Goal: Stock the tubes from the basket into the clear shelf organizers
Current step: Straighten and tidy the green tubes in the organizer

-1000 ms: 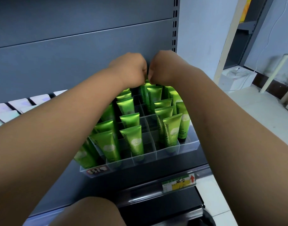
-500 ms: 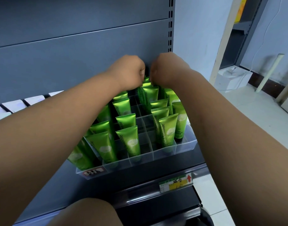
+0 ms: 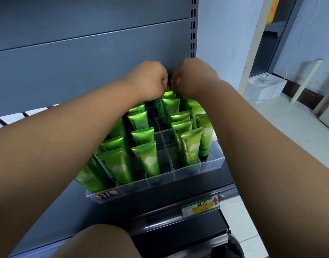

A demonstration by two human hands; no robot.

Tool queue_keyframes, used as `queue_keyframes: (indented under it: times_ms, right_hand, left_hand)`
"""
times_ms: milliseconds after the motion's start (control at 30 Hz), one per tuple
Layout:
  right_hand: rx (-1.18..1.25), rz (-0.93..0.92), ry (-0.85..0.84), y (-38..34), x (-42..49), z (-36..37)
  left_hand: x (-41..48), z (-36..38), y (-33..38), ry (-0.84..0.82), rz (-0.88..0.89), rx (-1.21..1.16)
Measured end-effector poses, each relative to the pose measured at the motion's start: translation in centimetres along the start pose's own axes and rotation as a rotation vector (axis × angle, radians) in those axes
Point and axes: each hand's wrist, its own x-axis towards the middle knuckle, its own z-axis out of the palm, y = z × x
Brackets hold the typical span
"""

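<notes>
We have both hands up at the far row of the clear organizer (image 3: 160,189), knuckles nearly touching: the left hand (image 3: 148,81) and the right hand (image 3: 194,77) are each curled into a loose fist over the tops of the rearmost green tubes (image 3: 170,106). Their fingers are turned away from us, so we cannot tell whether either one actually pinches a tube. Every tube stands on its long axis, cap down in a compartment and flat crimped end up, leaning slightly back toward the grey back panel (image 3: 85,62) behind the hands. We count at least fifteen tubes showing (the forearms cover more, so an exact total escapes us), spread from just under the hands to the front row nearest us. There is one organizer with one sticker (image 3: 106,195) on its front wall, under the left forearm, and one price label (image 3: 200,205) on the shelf edge below the right forearm.
</notes>
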Motion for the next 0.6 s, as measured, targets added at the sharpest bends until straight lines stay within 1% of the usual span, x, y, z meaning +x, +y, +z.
queue_keyframes:
  times_ms: [100, 200, 267, 333, 500, 600]
  right_hand:
    - [0.025, -0.017, -0.025, -0.4, -0.3, -0.8]
    - [0.070, -0.076, -0.014, -0.6, -0.7, -2.0]
    - [0.053, -0.129, -0.010, -0.9, -1.1, -3.0]
    - [0.040, -0.152, -0.039, -0.9, -1.5, -3.7]
    - [-0.031, -0.129, -0.145, -0.8, -2.9, -4.3]
    - [-0.084, -0.163, -0.190, -0.7, -3.5, -4.3]
  left_hand:
    - [-0.3, -0.4, 0.0, 0.009, 0.002, -0.030]
    - [-0.7, -1.0, 0.1, 0.045, 0.026, -0.063]
    - [-1.1, -1.3, 0.4, 0.072, 0.043, -0.080]
    - [-1.5, -1.6, 0.7, 0.080, 0.051, -0.087]
    - [-2.1, -1.4, 1.4, 0.039, 0.038, -0.075]
    - [-2.2, -1.0, 1.3, 0.002, 0.021, -0.058]
